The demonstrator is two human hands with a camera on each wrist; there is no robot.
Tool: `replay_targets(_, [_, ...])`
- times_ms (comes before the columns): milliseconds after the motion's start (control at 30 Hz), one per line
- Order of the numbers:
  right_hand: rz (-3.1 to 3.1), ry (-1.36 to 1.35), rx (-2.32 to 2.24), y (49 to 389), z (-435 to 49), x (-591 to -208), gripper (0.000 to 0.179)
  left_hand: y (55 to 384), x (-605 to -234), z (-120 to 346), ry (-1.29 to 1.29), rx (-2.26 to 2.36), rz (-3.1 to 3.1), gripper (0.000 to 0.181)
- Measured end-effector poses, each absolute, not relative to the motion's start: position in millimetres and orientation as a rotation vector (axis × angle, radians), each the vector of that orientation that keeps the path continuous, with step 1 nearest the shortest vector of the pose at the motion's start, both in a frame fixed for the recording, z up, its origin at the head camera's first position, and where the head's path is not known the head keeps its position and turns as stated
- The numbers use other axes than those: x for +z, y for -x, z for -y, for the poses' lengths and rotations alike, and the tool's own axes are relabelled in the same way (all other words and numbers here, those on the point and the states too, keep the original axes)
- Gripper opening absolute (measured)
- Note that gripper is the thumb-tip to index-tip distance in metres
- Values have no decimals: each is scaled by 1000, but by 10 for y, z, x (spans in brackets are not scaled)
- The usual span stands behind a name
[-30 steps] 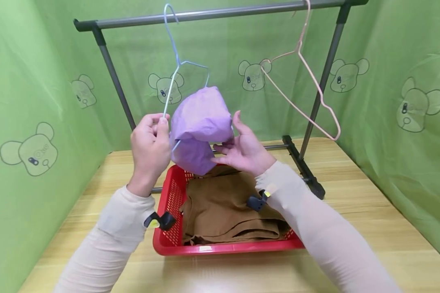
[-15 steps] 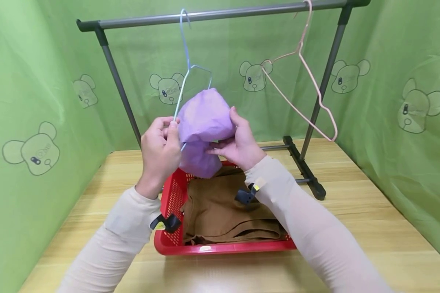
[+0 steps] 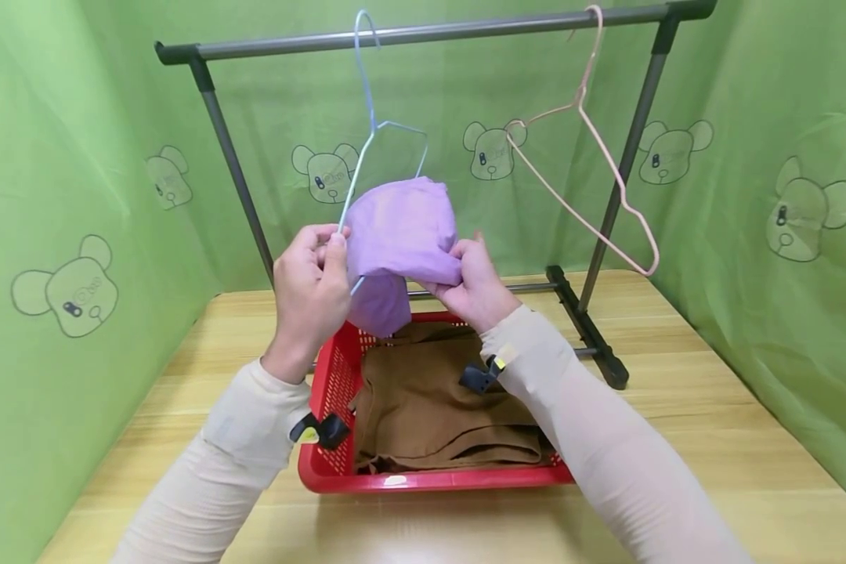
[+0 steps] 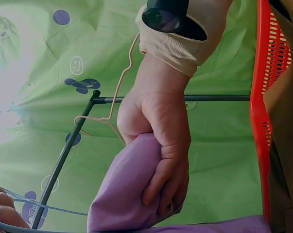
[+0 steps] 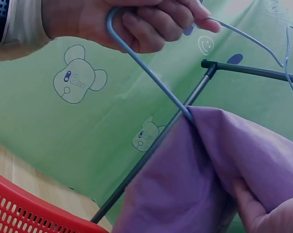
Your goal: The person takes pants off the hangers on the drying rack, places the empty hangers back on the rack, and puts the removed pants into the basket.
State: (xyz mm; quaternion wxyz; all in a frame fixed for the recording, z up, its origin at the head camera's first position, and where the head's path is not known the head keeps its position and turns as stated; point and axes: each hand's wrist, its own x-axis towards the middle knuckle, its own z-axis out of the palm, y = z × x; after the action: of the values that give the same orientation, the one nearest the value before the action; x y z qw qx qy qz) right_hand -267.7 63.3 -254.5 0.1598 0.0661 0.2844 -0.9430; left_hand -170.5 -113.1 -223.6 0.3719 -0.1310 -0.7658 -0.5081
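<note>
My left hand (image 3: 312,290) grips one arm of a pale blue wire hanger (image 3: 367,86), held upright above the basket. A purple cloth (image 3: 400,223) is draped over the hanger's lower bar, with a shorter flap hanging below. My right hand (image 3: 476,283) holds this cloth by its right edge. In the left wrist view, the right hand's fingers (image 4: 158,179) are curled round the cloth. In the right wrist view, the bar runs from the left hand (image 5: 146,24) into the cloth's fold, and the right thumb (image 5: 248,204) presses on the cloth.
A red basket (image 3: 331,482) with a folded brown garment (image 3: 423,407) stands on the wooden table (image 3: 677,439) below my hands. Behind it rises a grey clothes rack (image 3: 465,31) with a pink hanger (image 3: 616,172) on its rail. Green patterned curtains (image 3: 35,196) surround the table.
My left hand and the blue hanger have moved to the right. My right hand has gone from spread fingers at the cloth to gripping its right edge, and the cloth is spread flatter.
</note>
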Motion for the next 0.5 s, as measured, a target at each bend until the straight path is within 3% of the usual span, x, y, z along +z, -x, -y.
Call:
replay_targets(100, [-880,-127,-2658,2685,-676,-2551,91,1702,-2221,1129,339,-1308,1955,20])
replay_targets(200, [-909,-80,-2622,2706,-707,-2557,86,1697,-2212,1129,336,-1310,1953,20])
replay_targets(300, [-915,-100,-2616,2728,-738,-2564,72,1698,-2209,1127,335,-1307,1957,20])
replay_targets(400, [-955,-166,-2618,2740,-780,-2567,41,1695,-2213,1119,338,-1298,1968,19])
replay_targets(500, [-1050,-173,-2562,2745,-801,-2569,43,1692,-2229,1107,343,-1287,1985,19])
